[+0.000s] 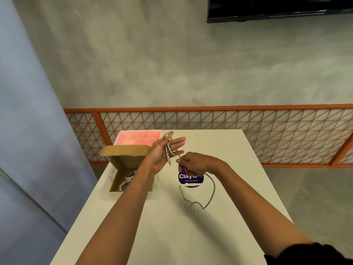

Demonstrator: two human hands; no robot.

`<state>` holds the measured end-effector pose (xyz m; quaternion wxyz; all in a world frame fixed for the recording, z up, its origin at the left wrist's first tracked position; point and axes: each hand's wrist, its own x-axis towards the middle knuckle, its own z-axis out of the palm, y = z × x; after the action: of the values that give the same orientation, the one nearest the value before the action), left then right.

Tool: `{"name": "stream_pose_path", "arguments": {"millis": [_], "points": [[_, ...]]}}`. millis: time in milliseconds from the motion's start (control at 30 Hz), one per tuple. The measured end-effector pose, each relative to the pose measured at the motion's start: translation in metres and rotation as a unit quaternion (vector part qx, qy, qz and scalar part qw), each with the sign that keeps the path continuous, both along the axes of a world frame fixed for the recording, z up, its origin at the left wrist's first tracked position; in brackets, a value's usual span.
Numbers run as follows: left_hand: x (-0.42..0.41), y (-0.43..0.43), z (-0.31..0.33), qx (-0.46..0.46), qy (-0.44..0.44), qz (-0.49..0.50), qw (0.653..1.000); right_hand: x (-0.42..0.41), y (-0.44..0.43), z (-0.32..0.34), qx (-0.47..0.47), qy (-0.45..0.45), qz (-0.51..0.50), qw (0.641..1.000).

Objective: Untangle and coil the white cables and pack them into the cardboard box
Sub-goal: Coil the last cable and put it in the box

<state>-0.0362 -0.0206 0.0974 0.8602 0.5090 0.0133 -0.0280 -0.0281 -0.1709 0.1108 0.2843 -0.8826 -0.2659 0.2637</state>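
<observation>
Coiling a cable over the table
Left hand fingers straight, cable looped across; right hand pinches it; box left of the fingers, at the table edge.

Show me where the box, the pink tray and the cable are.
box point(124, 150): head view, lid flap.
pink tray point(126, 139): head view, left compartment floor.
cable point(180, 187): head view, loose plug end.

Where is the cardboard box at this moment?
In the head view, the cardboard box sits open at the white table's left edge, directly in front of the pink tray, partly behind the left forearm.
</observation>
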Motion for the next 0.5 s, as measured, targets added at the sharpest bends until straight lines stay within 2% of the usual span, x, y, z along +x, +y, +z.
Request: {"name": "stream_pose_path", "arguments": {"millis": [133, 300, 400, 500], "points": [[0.004, 0.001, -0.002, 0.028, -0.018, 0.009, 0.999, 0.003, 0.0, 0.006, -0.023, -0.012, 0.013, 1.0], [0.005, -0.002, -0.005, 0.176, -0.023, 0.011, 0.984, 0.006, -0.001, 0.025, -0.064, -0.08, 0.054, 0.993], [0.008, -0.003, -0.008, 0.289, -0.012, 0.0, 0.957, 0.014, -0.005, 0.036, -0.051, -0.148, 0.036, 0.987], [0.007, -0.005, -0.005, 0.336, -0.026, -0.071, 0.939, 0.023, -0.012, 0.042, 0.017, -0.173, 0.005, 0.985]]}}
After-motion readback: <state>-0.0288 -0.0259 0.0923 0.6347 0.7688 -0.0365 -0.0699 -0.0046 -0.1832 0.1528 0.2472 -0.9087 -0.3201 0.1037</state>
